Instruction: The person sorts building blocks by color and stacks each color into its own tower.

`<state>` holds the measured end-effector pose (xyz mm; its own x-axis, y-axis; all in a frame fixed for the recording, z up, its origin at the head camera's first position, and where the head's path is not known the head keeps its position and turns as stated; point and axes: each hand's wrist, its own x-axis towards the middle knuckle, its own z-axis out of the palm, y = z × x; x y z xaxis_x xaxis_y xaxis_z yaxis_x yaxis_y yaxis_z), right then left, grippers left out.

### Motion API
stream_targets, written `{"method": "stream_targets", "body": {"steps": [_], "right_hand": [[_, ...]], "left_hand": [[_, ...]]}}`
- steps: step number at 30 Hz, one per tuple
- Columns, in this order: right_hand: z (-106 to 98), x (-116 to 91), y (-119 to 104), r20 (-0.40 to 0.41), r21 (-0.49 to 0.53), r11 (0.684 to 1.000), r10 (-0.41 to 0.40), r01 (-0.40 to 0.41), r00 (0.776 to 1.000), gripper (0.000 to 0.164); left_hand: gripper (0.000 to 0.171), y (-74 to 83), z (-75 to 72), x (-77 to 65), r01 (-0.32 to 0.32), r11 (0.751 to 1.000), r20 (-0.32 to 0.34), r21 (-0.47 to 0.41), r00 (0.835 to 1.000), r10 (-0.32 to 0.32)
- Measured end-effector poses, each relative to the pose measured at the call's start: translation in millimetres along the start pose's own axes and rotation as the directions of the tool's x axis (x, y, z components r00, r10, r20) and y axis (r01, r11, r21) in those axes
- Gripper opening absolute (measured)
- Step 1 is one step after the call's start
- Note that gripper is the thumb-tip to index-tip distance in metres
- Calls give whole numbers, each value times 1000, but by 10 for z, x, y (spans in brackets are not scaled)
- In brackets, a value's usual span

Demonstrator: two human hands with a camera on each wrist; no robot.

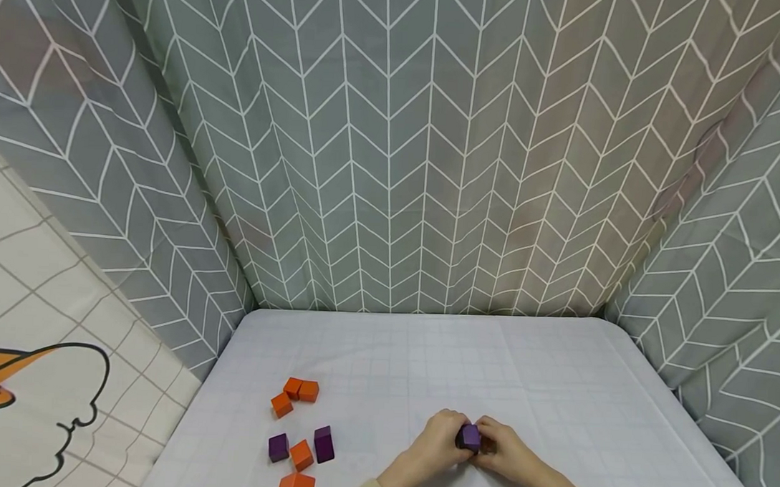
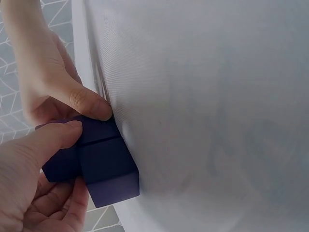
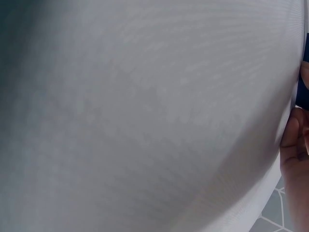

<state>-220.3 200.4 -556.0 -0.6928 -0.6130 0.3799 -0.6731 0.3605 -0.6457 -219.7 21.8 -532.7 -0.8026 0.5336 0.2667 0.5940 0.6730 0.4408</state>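
Near the front edge of a white table [image 1: 553,378], a person's left hand [image 1: 438,435] and right hand [image 1: 502,448] meet around purple blocks [image 1: 469,437], fingers of both curled against them. The left wrist view shows two blocks pressed side by side. Loose orange blocks [image 1: 294,394] and purple ones [image 1: 323,443] lie toward the front left corner.

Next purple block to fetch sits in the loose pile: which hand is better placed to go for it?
Probably the left hand. The loose purple blocks lie on its side of the table, while the right hand is farther off and can keep gripping the joined purple blocks.
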Motion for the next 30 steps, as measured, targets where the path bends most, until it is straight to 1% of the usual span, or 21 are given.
{"method": "stream_targets", "body": {"steps": [4, 9, 14, 19, 23, 25, 27, 30], "right_hand": [[0, -1, 7, -8, -2, 1000, -6, 6, 1000, 21], [8, 5, 28, -15, -20, 999, 27, -27, 1000, 22], [4, 7, 21, 2, -16, 998, 57, -57, 998, 23], [8, 5, 8, 12, -18, 997, 81, -80, 997, 25], [3, 1, -1, 31, -20, 994, 108, -108, 994, 28], [-2, 1, -4, 39, -22, 994, 112, -112, 993, 29], [-9, 0, -7, 40, -26, 994, 105, -104, 994, 27], [-18, 3, -7, 27, -33, 996, 80, -79, 996, 25]], "left_hand": [[30, 1, 0, 5, -4, 1000, -6, 8, 1000, 4], [31, 11, -10, 7, -1, 1000, -1, 0, 1000, 1], [32, 17, -1, -7, 14, 1000, 6, -11, 1000, -14], [34, 10, 19, -21, 8, 1000, 1, -3, 1000, -8], [38, 6, 29, -40, 9, 1000, 2, 10, 1000, -10], [42, 9, 23, -53, 2, 999, -8, 33, 1000, -2], [45, 25, -5, -66, -19, 998, -26, 52, 999, 21], [50, 70, -109, -67, -50, 995, -39, 83, 998, 53]]}}
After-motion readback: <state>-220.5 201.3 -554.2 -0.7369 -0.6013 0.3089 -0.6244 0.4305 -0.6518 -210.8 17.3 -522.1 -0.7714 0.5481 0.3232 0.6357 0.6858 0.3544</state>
